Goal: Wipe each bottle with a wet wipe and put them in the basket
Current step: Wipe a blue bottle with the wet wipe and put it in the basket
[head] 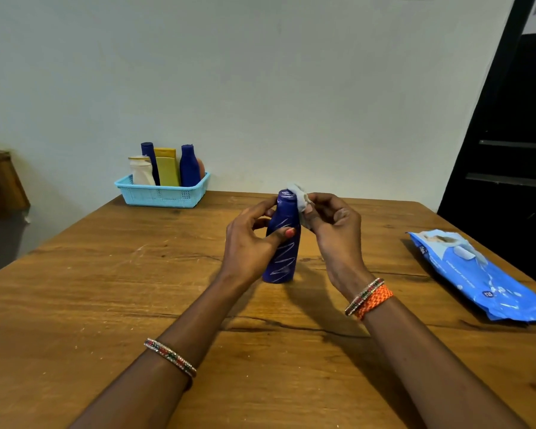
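Your left hand (248, 243) grips the blue bottle (281, 243), upright on the counter (106, 289) | your right hand (331, 230) pinches the wet wipe (300, 196) against its top | basket (163, 193) with five bottles stands far left | wipes pack (477, 274) lies right.

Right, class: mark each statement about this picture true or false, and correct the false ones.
1. The left hand holds the blue bottle upright on the table. True.
2. The right hand presses a wet wipe near the bottle's cap. True.
3. The basket is empty. False: several bottles stand in it.
4. The wipes pack lies inside the basket. False: it lies on the table, at the right.
5. The held bottle has white scribbles. True.
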